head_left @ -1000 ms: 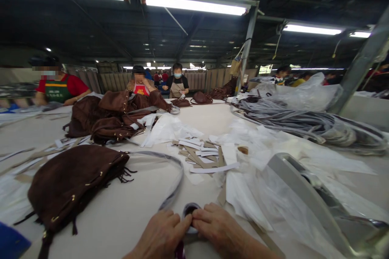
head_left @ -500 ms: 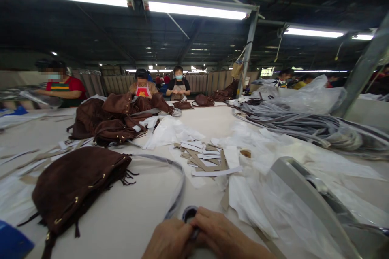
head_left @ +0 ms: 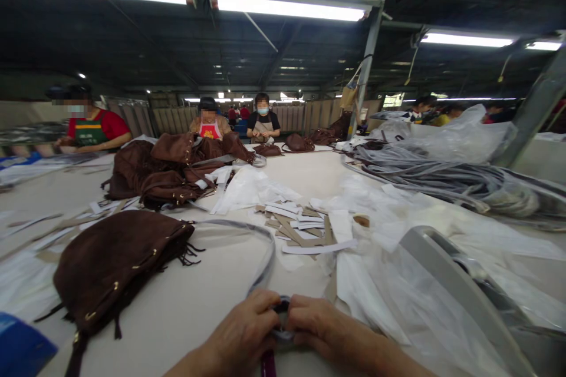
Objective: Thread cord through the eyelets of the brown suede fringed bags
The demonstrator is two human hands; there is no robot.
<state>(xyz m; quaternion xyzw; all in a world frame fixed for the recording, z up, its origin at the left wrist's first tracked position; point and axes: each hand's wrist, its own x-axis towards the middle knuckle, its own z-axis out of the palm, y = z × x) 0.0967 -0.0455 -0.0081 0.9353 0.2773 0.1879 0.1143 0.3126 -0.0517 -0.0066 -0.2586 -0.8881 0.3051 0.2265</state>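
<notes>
“Both the left hand (head_left: 247,327) and the right hand (head_left: 319,325) are near the desk's (head_left: 212,288) near edge?”

“Yes, fingers bent, tips pinching opposite sides of a small loop (head_left: 283,336), only a narrow gap between them.”

“How does the loop look?”

“Dark inside, pale grey along its lower rim; fingers hide much of it.”

“And beyond?”

“A strap (head_left: 270,254) in cloudy grey wrapping curves from behind the left hand toward a bag (head_left: 117,265), which is soft, matte, dark brown, with gold-coloured fittings and fringe, and reaches toward that same edge.”
</notes>
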